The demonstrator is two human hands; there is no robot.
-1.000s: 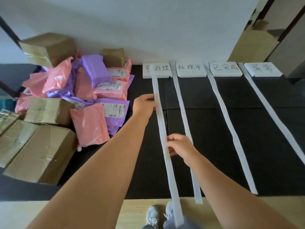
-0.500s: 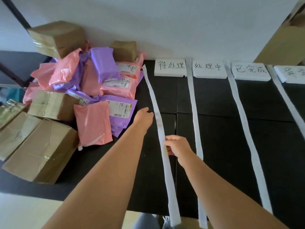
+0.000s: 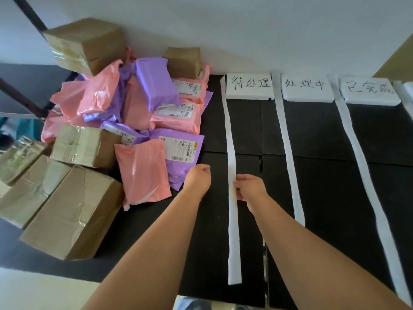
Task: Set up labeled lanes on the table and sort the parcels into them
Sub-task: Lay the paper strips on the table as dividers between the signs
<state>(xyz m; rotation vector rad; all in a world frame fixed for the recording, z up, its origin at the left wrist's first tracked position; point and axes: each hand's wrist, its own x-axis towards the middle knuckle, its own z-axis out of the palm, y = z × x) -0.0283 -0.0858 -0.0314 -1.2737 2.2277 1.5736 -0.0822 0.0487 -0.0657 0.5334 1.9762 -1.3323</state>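
White foam strips lie lengthwise on the black table (image 3: 317, 139) as lane dividers. My right hand (image 3: 249, 187) pinches the leftmost strip (image 3: 231, 139) near its middle. My left hand (image 3: 199, 176) hovers just left of that strip with its fingers loosely curled, holding nothing. Two more strips (image 3: 290, 157) (image 3: 359, 157) run parallel on the right. White foam label blocks with handwritten characters (image 3: 250, 86) (image 3: 306, 87) (image 3: 369, 90) sit at the far end of the lanes. A heap of pink and purple mailer bags (image 3: 143, 110) is piled at the left.
Brown taped cardboard boxes (image 3: 73, 209) (image 3: 86, 43) (image 3: 83, 145) surround the mailers at the left. A small box (image 3: 183, 60) leans by the white wall behind. A fourth label block (image 3: 409, 90) shows at the right edge. The table's near edge runs along the bottom.
The leftmost strip has shifted left off the first label block and now lies beside it. My left hand let go of the strip and drew back leftward. The camera has moved closer.
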